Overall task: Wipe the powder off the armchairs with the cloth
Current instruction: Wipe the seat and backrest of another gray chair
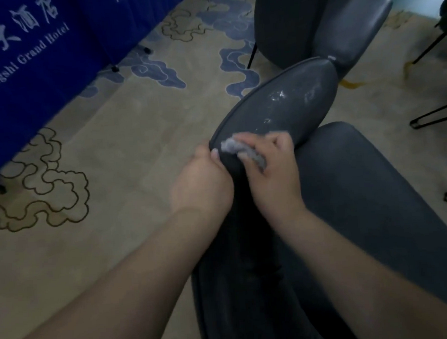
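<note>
Risk: powder [282, 95] patches sat further up the armrest [279, 108], beyond the cloth [245, 152], so a short stroke would likely miss them. A dry drag could also smear powder across the dark leather or flick it onto the seat [349, 188] just beside the armrest, or onto the carpet [135, 122]. Frame was motion-blurred, so contact pressure was hard to judge.

Right hand [272, 171] was bunched around the grey cloth, fingers curled over it, pressing it on the near end of the armrest. Left hand [202, 183] was clamped on the armrest's near outer edge, thumb on top, steadying it. A second armchair [339, 26] stood past the armrest's far end.
</note>
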Demonstrator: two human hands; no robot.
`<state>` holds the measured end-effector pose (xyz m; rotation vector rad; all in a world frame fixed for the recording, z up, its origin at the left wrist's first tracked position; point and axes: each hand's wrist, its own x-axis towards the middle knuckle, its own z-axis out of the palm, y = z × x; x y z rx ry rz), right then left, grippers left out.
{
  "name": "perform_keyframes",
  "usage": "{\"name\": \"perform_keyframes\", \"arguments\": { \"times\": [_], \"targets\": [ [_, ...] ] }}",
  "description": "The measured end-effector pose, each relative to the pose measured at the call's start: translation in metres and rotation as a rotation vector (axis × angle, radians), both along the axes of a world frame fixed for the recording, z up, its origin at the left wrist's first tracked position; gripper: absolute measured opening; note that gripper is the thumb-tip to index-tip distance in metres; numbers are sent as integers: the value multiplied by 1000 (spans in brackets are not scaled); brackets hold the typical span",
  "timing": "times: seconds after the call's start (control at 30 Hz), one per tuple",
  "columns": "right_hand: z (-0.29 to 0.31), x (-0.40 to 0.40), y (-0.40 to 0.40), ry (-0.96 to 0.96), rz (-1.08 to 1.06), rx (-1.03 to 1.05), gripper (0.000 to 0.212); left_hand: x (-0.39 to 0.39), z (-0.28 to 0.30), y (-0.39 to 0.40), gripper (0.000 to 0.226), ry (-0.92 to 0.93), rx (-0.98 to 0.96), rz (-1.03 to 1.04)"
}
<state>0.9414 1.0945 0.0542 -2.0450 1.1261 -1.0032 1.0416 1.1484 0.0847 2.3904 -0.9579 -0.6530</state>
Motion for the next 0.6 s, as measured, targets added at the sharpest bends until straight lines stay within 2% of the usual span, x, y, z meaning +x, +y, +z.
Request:
{"name": "perform_keyframes", "arguments": {
  "times": [0.1,0.17,0.27,0.33,0.5,0.6],
  "targets": [
    [-5,-14,17,-66,15,38,32,5,-3,-16,40,-33,-14,-45],
    [-6,-9,-7,-14,3,-1,33,3,-4,-13,42,-85,-8,-52],
    [-7,6,-62,17,-135,19,35,-1,-2,-11,47,-150,6,-87],
    [-8,9,-70,13,-160,29,35,-1,-1,-13,50,-181,31,-107],
    [-10,-10,-17,-40,-11,22,33,-4,1,-13,52,-192,90,-111],
    [-12,-9,-58,56,-33,-67,36,-5,2,-15,54,-191,107,-114]
  ]
}}
